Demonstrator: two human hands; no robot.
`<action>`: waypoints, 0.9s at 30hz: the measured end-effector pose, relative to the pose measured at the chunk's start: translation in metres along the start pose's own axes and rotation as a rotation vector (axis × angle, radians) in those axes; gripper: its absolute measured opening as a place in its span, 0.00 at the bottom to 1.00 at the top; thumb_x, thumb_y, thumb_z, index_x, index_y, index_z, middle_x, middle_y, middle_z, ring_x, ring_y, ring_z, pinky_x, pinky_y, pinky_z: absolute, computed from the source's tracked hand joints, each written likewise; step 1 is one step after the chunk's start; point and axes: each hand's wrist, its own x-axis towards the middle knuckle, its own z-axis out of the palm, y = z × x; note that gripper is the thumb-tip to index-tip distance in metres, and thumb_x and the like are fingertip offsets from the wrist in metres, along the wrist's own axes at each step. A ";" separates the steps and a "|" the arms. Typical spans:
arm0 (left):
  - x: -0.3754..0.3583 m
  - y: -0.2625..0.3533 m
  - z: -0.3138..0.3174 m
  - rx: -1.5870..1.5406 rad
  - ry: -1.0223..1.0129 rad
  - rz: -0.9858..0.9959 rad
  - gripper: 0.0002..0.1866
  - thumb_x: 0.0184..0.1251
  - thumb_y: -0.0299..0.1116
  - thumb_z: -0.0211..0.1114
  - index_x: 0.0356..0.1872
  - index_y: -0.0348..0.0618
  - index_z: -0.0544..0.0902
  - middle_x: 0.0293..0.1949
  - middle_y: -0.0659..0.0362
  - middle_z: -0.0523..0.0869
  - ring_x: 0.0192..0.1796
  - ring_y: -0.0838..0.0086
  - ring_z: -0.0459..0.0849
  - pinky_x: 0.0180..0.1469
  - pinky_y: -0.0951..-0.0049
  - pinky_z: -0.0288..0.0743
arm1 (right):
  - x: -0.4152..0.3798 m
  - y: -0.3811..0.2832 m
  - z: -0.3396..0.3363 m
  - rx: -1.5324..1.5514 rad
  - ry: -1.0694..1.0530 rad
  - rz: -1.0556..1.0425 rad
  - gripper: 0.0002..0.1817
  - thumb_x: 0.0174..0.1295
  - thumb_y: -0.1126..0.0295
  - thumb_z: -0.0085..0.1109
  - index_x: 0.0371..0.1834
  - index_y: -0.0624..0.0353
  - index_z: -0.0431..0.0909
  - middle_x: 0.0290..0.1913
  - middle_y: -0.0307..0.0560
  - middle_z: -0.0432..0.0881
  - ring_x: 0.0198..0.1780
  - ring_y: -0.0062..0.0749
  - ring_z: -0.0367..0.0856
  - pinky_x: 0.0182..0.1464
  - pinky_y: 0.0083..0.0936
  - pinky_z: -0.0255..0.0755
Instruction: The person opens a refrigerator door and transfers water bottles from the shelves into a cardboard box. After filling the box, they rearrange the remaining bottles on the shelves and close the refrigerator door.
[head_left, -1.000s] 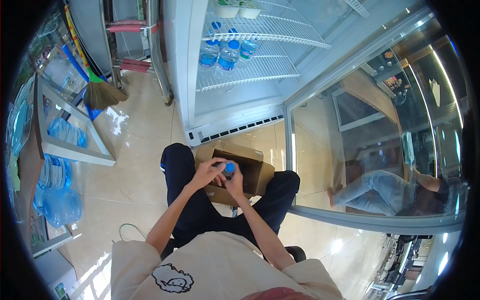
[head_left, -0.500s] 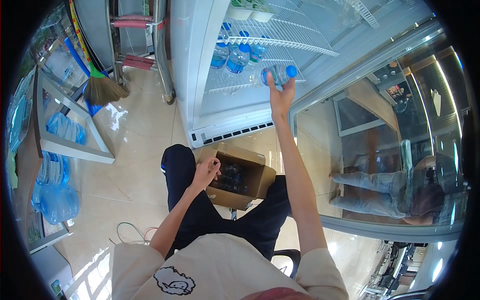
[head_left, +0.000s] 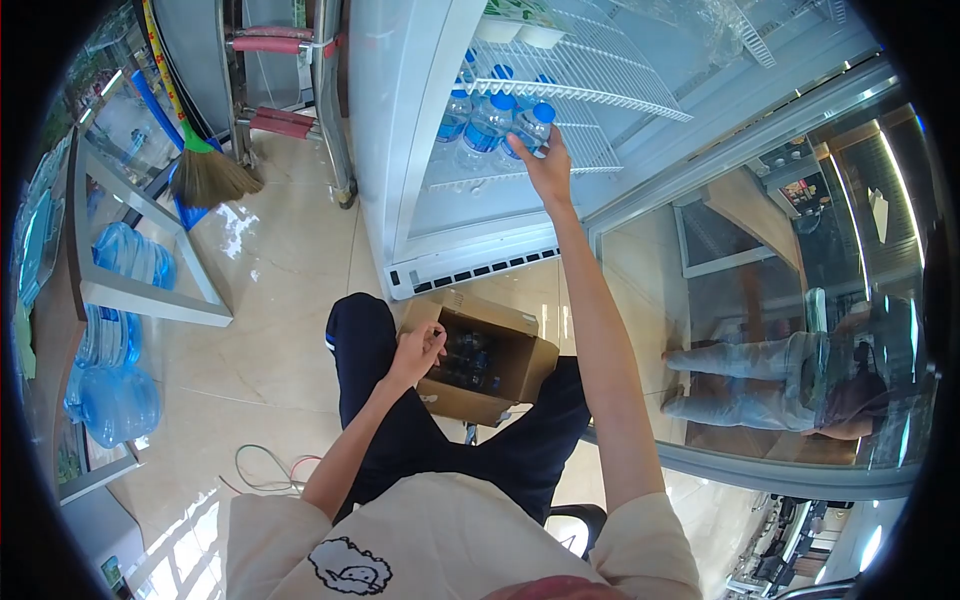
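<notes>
In the head view, my right hand (head_left: 546, 168) grips a small plastic water bottle (head_left: 533, 124) with a blue cap, inside the open fridge. The bottle stands nearly upright on the lower wire shelf (head_left: 597, 150), beside several similar bottles (head_left: 487, 128) with blue caps and labels. My left hand (head_left: 418, 354) rests over the left edge of an open cardboard box (head_left: 480, 407) between my legs. Its fingers are curled in; whether anything small is in them is hidden. Several bottles (head_left: 474, 362) lie in the shadowed box.
The fridge's glass door (head_left: 740, 340) is swung open on the right, reflecting a person. White containers (head_left: 520, 33) sit on the upper shelf. At left are a broom (head_left: 212, 172), a ladder (head_left: 285, 122) and large water jugs (head_left: 115, 405). A thin cable (head_left: 262, 470) lies on the floor.
My right hand has moved left and slightly inward with the bottle, which has turned from lying sideways to nearly upright beside the others. My left hand stays by the box.
</notes>
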 end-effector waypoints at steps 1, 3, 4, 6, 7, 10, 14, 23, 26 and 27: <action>0.000 -0.004 0.000 0.018 -0.016 -0.007 0.10 0.78 0.31 0.64 0.52 0.36 0.78 0.28 0.52 0.89 0.24 0.73 0.88 0.28 0.73 0.80 | 0.000 0.000 0.000 -0.027 -0.006 0.007 0.46 0.55 0.53 0.82 0.71 0.68 0.71 0.57 0.59 0.87 0.58 0.49 0.87 0.60 0.40 0.81; 0.002 -0.014 0.002 0.088 -0.057 -0.005 0.10 0.77 0.30 0.65 0.52 0.36 0.78 0.28 0.51 0.89 0.26 0.68 0.89 0.30 0.69 0.81 | -0.004 0.008 -0.002 -0.021 -0.019 -0.027 0.42 0.57 0.52 0.80 0.70 0.64 0.73 0.59 0.57 0.86 0.60 0.46 0.85 0.60 0.39 0.80; 0.002 -0.020 0.003 0.140 -0.083 0.002 0.11 0.76 0.30 0.65 0.52 0.36 0.78 0.28 0.50 0.89 0.27 0.64 0.89 0.32 0.67 0.82 | -0.008 0.012 -0.002 -0.017 -0.026 -0.041 0.40 0.59 0.52 0.79 0.69 0.61 0.74 0.61 0.56 0.86 0.62 0.44 0.85 0.60 0.38 0.79; 0.001 -0.026 0.002 0.300 -0.143 0.058 0.11 0.75 0.30 0.66 0.51 0.36 0.78 0.29 0.48 0.89 0.30 0.59 0.89 0.34 0.63 0.83 | -0.037 0.019 0.003 -0.063 0.163 -0.047 0.33 0.63 0.57 0.76 0.67 0.60 0.77 0.57 0.55 0.87 0.59 0.42 0.86 0.55 0.36 0.81; 0.002 -0.029 0.001 0.405 -0.182 0.100 0.11 0.74 0.31 0.66 0.50 0.36 0.78 0.31 0.48 0.89 0.30 0.57 0.89 0.34 0.61 0.82 | -0.062 0.024 0.006 -0.091 0.251 -0.034 0.29 0.65 0.59 0.75 0.65 0.60 0.78 0.55 0.54 0.88 0.58 0.40 0.86 0.52 0.34 0.83; -0.021 -0.029 0.007 0.891 -0.229 0.109 0.12 0.69 0.33 0.67 0.47 0.37 0.79 0.39 0.46 0.87 0.43 0.49 0.87 0.45 0.52 0.81 | -0.173 0.032 0.000 0.049 0.275 0.198 0.20 0.68 0.67 0.70 0.61 0.56 0.81 0.48 0.50 0.90 0.51 0.39 0.89 0.45 0.35 0.85; -0.025 -0.058 0.011 1.153 -0.394 0.331 0.10 0.67 0.28 0.64 0.47 0.38 0.80 0.44 0.50 0.85 0.57 0.54 0.82 0.59 0.54 0.73 | -0.351 0.121 0.005 -0.116 0.051 0.449 0.11 0.70 0.69 0.64 0.53 0.55 0.81 0.41 0.49 0.88 0.45 0.39 0.89 0.45 0.34 0.83; -0.001 -0.062 0.043 1.105 -0.418 0.274 0.09 0.68 0.24 0.61 0.48 0.39 0.79 0.44 0.52 0.85 0.54 0.56 0.82 0.56 0.56 0.74 | -0.434 0.201 0.031 -0.233 -0.673 0.908 0.23 0.61 0.64 0.66 0.62 0.48 0.80 0.60 0.53 0.84 0.65 0.53 0.80 0.67 0.46 0.74; 0.004 -0.078 0.064 1.048 -0.471 0.225 0.11 0.68 0.25 0.62 0.50 0.38 0.78 0.49 0.47 0.83 0.56 0.52 0.82 0.59 0.55 0.75 | -0.438 0.241 0.043 -0.255 -0.659 0.982 0.29 0.59 0.63 0.67 0.66 0.50 0.77 0.65 0.57 0.81 0.69 0.55 0.78 0.70 0.45 0.72; 0.011 -0.084 0.073 1.052 -0.477 0.150 0.15 0.65 0.26 0.65 0.52 0.36 0.78 0.51 0.46 0.82 0.57 0.51 0.81 0.62 0.56 0.75 | -0.443 0.260 0.048 -0.296 -0.629 1.008 0.31 0.59 0.62 0.67 0.68 0.51 0.76 0.66 0.59 0.80 0.69 0.55 0.77 0.71 0.45 0.71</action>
